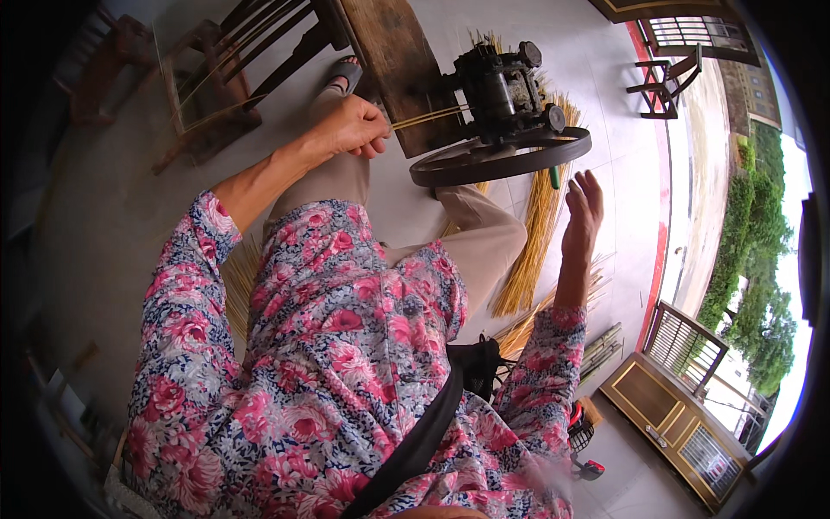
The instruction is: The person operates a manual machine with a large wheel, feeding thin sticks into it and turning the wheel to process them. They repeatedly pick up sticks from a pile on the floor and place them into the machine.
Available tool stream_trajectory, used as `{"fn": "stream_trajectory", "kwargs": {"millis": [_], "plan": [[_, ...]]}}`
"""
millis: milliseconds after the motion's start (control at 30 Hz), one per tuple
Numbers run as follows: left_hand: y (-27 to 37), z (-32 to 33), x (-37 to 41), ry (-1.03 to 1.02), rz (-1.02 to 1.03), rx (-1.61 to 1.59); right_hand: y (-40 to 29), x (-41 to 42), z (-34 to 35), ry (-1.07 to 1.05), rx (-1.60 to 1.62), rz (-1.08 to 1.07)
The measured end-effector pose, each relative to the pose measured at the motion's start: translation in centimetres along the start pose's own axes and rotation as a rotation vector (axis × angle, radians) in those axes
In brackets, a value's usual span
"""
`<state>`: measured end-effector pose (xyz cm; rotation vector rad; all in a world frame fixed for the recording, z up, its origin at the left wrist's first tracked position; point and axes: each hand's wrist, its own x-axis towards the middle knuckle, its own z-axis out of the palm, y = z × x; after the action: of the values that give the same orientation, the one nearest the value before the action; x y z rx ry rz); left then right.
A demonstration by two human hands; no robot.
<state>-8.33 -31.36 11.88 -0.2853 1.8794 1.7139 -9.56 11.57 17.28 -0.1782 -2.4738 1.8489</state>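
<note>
My left hand (358, 128) is closed around a pair of thin yellow strips (428, 117), which look like bamboo or rattan. They run from my fingers over the end of a wooden bench (415, 78) to a dark cast-metal roller machine (496, 91) mounted there. A large black flywheel (447, 172) with a green crank handle (554, 177) sits on the machine's near side. Just right of that handle, my right hand (585, 207) hangs in the air, fingers apart and holding nothing. Where the strips enter the rollers is hard to make out.
Bundles of yellow strips (528, 259) lie on the tiled floor beside my leg, with more strips (240, 279) at my other side. Greenish poles (602, 350) lie farther right. A wooden chair (211, 97) stands at left, another chair (668, 84) near the doorway. An open door (674, 428) is lower right.
</note>
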Motion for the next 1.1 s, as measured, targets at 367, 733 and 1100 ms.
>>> {"fn": "stream_trajectory", "kwargs": {"millis": [367,733,1100], "plan": [[0.7,1.4,-0.7,0.007,-0.04,-0.014,10.2,-1.7,6.1,-0.232,-0.341,0.198],[0.2,1.1,0.5,0.038,0.169,0.049,6.9,-7.6,13.9,-0.629,0.022,0.253],[3.8,4.8,1.4,-0.122,0.085,-0.172,-5.3,-5.4,3.6,-0.429,-0.365,0.205]]}}
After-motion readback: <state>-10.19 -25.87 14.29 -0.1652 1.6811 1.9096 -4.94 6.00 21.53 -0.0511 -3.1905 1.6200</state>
